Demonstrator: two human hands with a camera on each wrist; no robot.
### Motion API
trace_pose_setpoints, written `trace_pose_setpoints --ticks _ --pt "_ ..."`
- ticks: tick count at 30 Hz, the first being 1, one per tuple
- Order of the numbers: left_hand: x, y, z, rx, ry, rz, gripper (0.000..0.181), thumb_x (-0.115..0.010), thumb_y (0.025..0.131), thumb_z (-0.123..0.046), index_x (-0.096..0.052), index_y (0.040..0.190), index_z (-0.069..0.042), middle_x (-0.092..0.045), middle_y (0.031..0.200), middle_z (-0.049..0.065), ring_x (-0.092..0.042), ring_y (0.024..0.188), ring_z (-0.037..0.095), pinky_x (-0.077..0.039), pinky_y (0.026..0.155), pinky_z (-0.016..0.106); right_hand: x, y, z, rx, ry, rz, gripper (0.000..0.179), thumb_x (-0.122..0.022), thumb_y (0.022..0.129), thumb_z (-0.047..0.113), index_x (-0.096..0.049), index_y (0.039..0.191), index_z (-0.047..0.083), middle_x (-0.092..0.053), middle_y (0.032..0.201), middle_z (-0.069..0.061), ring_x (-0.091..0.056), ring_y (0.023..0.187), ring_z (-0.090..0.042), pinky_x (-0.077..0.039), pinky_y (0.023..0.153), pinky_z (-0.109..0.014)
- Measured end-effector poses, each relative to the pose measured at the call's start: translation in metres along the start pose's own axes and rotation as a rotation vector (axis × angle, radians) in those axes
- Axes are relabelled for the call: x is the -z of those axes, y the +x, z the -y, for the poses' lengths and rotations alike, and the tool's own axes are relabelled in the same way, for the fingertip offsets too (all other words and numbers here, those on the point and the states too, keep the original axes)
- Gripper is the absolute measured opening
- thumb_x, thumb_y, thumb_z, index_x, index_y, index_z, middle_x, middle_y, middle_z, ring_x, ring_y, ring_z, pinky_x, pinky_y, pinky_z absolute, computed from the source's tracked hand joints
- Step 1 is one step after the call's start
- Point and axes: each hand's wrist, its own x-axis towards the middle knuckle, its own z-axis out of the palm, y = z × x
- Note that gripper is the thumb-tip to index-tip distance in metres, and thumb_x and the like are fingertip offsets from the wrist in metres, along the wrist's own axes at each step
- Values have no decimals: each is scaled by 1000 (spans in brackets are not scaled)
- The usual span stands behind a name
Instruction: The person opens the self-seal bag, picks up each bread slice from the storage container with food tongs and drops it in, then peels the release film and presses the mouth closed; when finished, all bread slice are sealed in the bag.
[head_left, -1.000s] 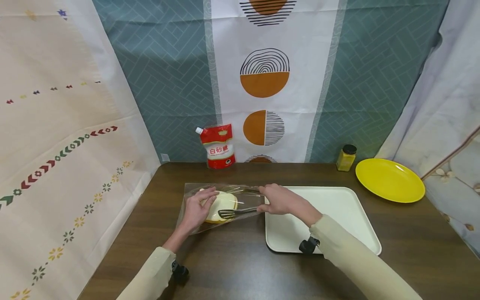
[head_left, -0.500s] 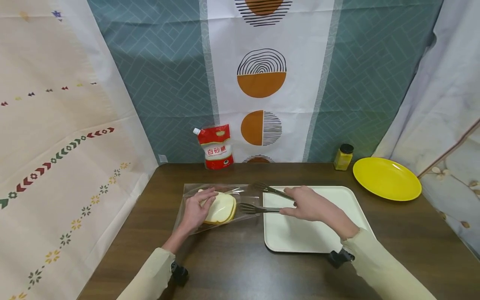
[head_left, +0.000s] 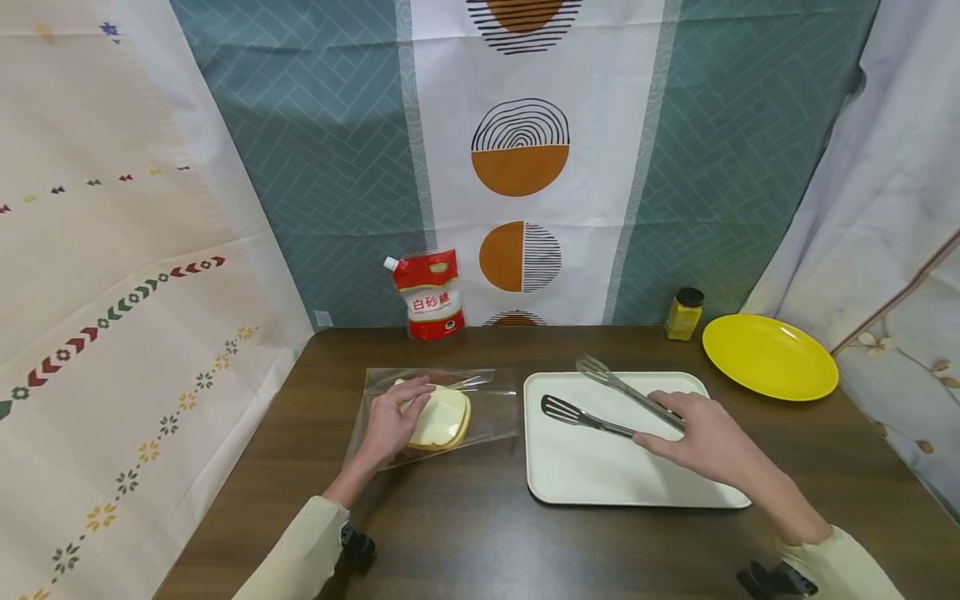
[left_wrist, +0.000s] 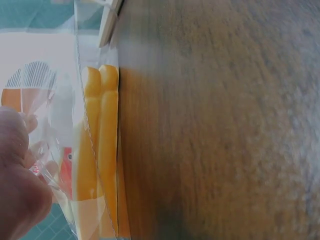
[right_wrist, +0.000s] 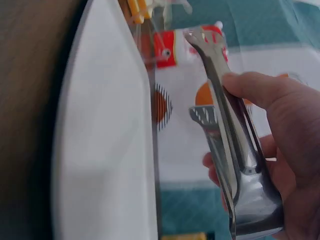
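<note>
Two bare hands at work over a brown counter (head_left: 465, 542). The left hand (head_left: 392, 417) lies over the far-left part of a clear bag (head_left: 495, 417) and, in the left wrist view, pinches its film between thumb and fingers; creases converge on that grip. Holding the bag there probably keeps it from sliding and lifts the upper film a little off its contents. Inside the bag, the bread slices (head_left: 441, 417) lie flat, one upon the other, two thick golden crusts showing side by side at close range. The end of the bag facing the tray appears to be its mouth, a placement that would suit entry from that side.

The right hand (head_left: 705, 437) holds a pair of metal tongs (right_wrist: 240, 145) near the hinged end, thumb on one arm and fingers on the other. The slotted tips stand well apart with nothing between them; this two-sided hold presumably lets a light squeeze close them. The tongs hang above the white tray (head_left: 585, 475), clear of its surface. The tray sits just beside the bag, likely to keep both within easy reach.

Along the back stand a red-and-white sugar pouch (head_left: 431, 300) and a black-lidded yellow jar (head_left: 684, 317), with a yellow plate (head_left: 772, 358) near the jar, all outside the working area.
</note>
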Motion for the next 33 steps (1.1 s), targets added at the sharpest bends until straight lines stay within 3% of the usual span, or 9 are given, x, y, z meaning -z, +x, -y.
trace_pose_setpoints --ticks 11,13,18,20,26,33 --pt "-2 -3 1 -53 6 -20 15 -73 90 1 -78 103 -3 -69 119 15 -64 115 34 -46 99 54 9 -64 -36 -278 -29 -124 71 -75 88 44 -58 124 -15 -59 120 -38 -57 105 -55 -46 81 -66" --pt "-3 -2 2 -61 5 -22 15 -72 90 1 -78 103 -2 -69 119 16 -64 114 34 -46 98 54 9 -74 -41 -322 -37 -143 70 -74 88 45 -58 123 -14 -60 118 -37 -59 100 -53 -47 77 -64" --pt "-3 -2 2 -64 13 -31 15 -73 89 2 -78 103 -2 -69 119 17 -64 114 34 -46 99 54 8 -95 -54 -384 -63 -235 55 -76 87 44 -64 110 -5 -68 93 -21 -59 70 -31 -46 58 -46" --pt "-2 -2 1 -56 18 -29 15 -73 89 2 -78 102 -2 -69 119 16 -64 115 34 -45 99 54 9 -101 -59 -429 -71 -242 57 -75 87 46 -62 109 -6 -66 90 -21 -57 68 -29 -44 57 -45" --pt "-1 -3 -1 -41 17 -20 15 -72 90 1 -78 104 -3 -68 121 16 -62 117 35 -43 102 55 10 -119 -75 -604 -121 -216 78 -70 88 53 -51 115 -18 -56 103 -40 -58 82 -48 -45 70 -61" --pt "-3 -2 2 -72 9 -42 14 -72 89 3 -78 101 -1 -69 119 18 -63 115 36 -44 100 56 6 -135 -90 -738 -165 -230 82 -68 88 53 -47 112 -22 -54 98 -43 -57 82 -51 -45 70 -61"
